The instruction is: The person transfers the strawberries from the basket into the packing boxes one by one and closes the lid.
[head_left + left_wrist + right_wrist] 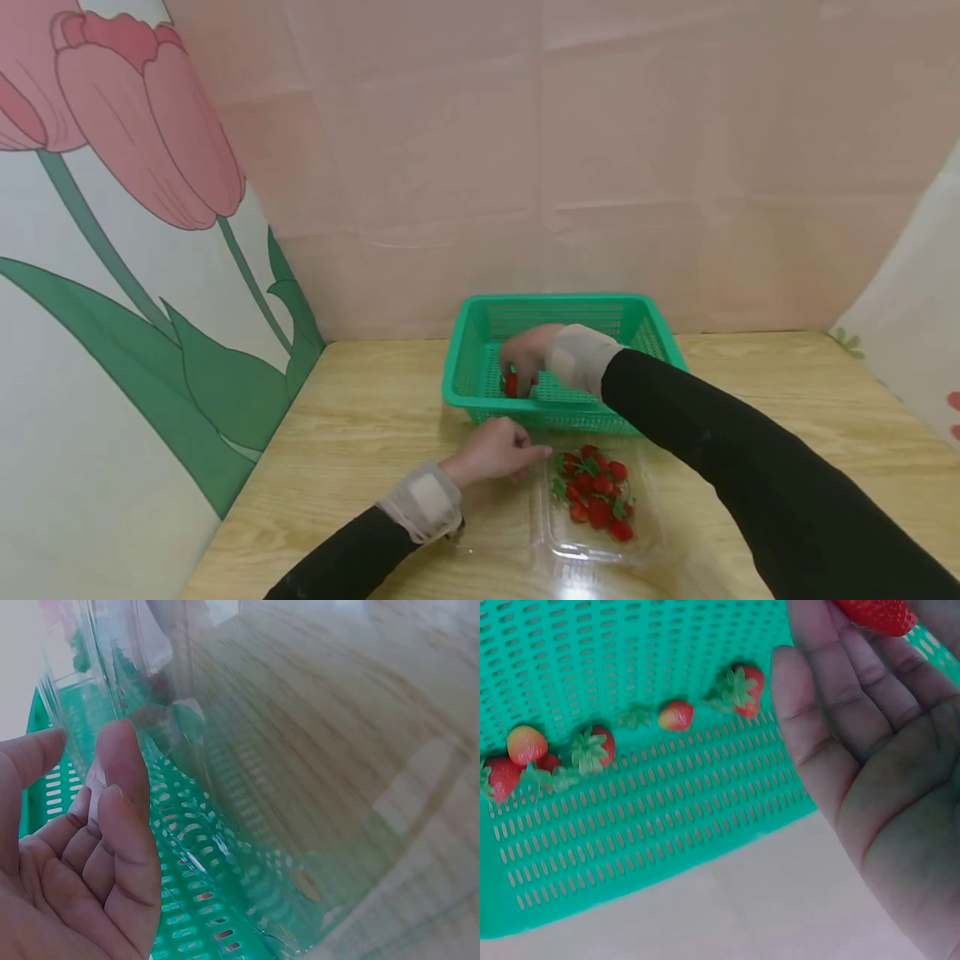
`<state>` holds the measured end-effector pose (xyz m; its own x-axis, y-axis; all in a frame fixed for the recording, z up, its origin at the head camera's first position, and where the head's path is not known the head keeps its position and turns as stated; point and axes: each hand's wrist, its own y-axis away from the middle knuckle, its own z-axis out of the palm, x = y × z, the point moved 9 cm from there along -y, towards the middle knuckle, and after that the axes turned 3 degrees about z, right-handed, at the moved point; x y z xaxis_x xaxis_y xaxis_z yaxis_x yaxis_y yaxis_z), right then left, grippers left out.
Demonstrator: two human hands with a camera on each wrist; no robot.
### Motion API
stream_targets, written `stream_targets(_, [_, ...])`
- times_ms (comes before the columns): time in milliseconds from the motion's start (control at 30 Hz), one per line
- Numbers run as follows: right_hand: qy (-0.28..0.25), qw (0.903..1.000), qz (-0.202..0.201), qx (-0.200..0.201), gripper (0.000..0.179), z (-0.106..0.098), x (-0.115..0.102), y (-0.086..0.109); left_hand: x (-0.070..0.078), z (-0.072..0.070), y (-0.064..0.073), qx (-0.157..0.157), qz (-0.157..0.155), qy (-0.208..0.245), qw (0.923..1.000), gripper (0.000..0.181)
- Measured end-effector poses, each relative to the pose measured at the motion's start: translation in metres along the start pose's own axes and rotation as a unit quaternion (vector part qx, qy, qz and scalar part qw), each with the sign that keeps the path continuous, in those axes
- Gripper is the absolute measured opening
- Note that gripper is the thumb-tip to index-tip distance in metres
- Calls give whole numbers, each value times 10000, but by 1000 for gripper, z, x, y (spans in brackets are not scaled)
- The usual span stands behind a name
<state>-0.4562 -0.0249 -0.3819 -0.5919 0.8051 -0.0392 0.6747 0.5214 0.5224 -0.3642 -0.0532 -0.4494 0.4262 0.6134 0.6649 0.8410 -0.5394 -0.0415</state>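
Note:
In the head view my right hand (525, 354) reaches down into a green slotted basket (453, 367). It holds a red strawberry (877, 613) by the fingers, seen at the top of the right wrist view. Several more strawberries (676, 715) with green leaves lie along the basket's bottom. My left hand (491, 454) is beside a clear plastic box (577, 552), its thumb reaching the box's left edge and the other fingers curled. The left wrist view has the clear plastic edge between thumb and forefinger. Red strawberries (598, 510) are heaped in the box.
The basket and box stand on a wooden table (375, 392), the box in front of the basket. A pinkish sheet (420, 167) hangs behind. A tulip-patterned panel (150, 250) rises on the left, a pale panel (915, 308) on the right.

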Motion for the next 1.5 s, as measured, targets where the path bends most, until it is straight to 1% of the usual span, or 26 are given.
stream_targets(67, [30, 9998, -165, 118, 12, -9, -1, 6, -1, 0, -1, -25, -41, 30, 10000, 50])
stream_targets(100, [6, 9997, -211, 158, 13, -13, -1, 9, -1, -1, -1, -19, -54, 42, 10000, 50])
stream_targets(133, [-17, 9995, -263, 198, 16, -18, -1, 12, -1, -2, -1, -21, -67, 40, 10000, 50])
stream_targets(267, [-144, 9992, -279, 253, 38, -32, -2, 26, -2, -3, 1, -34, -129, 33, 9999, 50])
stream_targets(333, [-181, 9991, -301, 247, 44, -37, -5, 34, -2, -4, 2, -36, -169, 37, 9998, 50])
stream_targets(433, [-154, 9987, -376, 296, 47, -42, -9, 46, -1, -7, 3, -4, -224, 58, 9997, 50])
stream_targets(500, [-138, 9983, -419, 389, 48, -44, -11, 55, 0, -7, 3, 4, -245, 72, 9997, 50])
stream_targets(533, [-141, 9975, -503, 466, 47, -45, -13, 60, 0, -8, 3, 1, -247, 69, 9997, 50])
stream_targets(667, [-200, 9957, -658, 619, 47, -43, -18, 81, 2, -7, 3, -35, -261, 79, 9996, 51])
stream_targets(733, [-220, 9950, -760, 614, 48, -36, -22, 91, 2, -7, 3, -42, -250, 103, 9996, 52])
stream_targets(833, [-200, 9945, -870, 542, 46, -21, -27, 104, 2, -7, 3, -42, -243, 167, 9996, 51])
stream_targets(900, [-193, 9940, -950, 505, 42, -8, -29, 111, 1, -7, 3, -28, -236, 213, 9995, 51])
stream_targets(1033, [-248, 9943, -936, 449, 31, 17, -32, 120, -1, -8, 1, 8, -152, 157, 9998, 48])
stream_targets(1133, [-170, 9944, -958, 408, 29, 34, -35, 124, -1, -8, 0, 9, -102, 91, 9999, 48])
stream_targets(1267, [-36, 9939, -1034, 388, 28, 57, -39, 125, -2, -8, 0, -25, -142, 68, 9999, 52])
stream_targets(1400, [-61, 9948, -975, 297, 24, 79, -41, 123, 0, -8, 1, -19, -145, -2, 9999, 52])
stream_targets(1500, [-44, 9949, -972, 249, 24, 94, -46, 122, 2, -8, 2, -15, -128, -56, 9999, 53])
